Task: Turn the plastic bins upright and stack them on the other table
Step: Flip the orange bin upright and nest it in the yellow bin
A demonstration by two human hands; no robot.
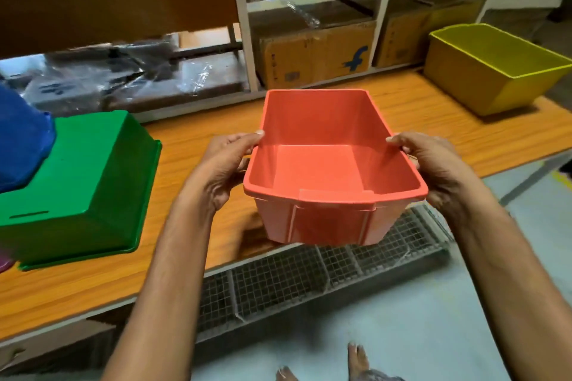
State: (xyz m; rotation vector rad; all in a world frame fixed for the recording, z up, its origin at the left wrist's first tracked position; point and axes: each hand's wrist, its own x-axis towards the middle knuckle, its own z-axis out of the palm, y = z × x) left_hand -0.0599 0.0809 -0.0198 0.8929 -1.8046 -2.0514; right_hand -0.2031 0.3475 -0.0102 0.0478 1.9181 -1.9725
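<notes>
Wooden worktop (192,145) runs from the near left to the far right, with white shelves (244,25) behind it. Brown cardboard boxes (315,52) sit on the shelves.

A person holds a red bin (312,170) up in the air, over the near edge of the worktop. It is the right way up, and its open top shows an empty inside. The left hand (223,170) grips the left rim, with the thumb over the edge. The right hand (433,167) grips the right rim the same way.

On the left, a green bin (80,182) lies upside down on the worktop. A blue bin (21,139) is at the far left edge, touching the green one. A yellow bin (495,71) stands the right way up on the worktop, far to the right and well apart from the red bin.

Under the worktop is a wire rack (309,275). Bare feet (356,356) stand on the pale floor (433,318).
</notes>
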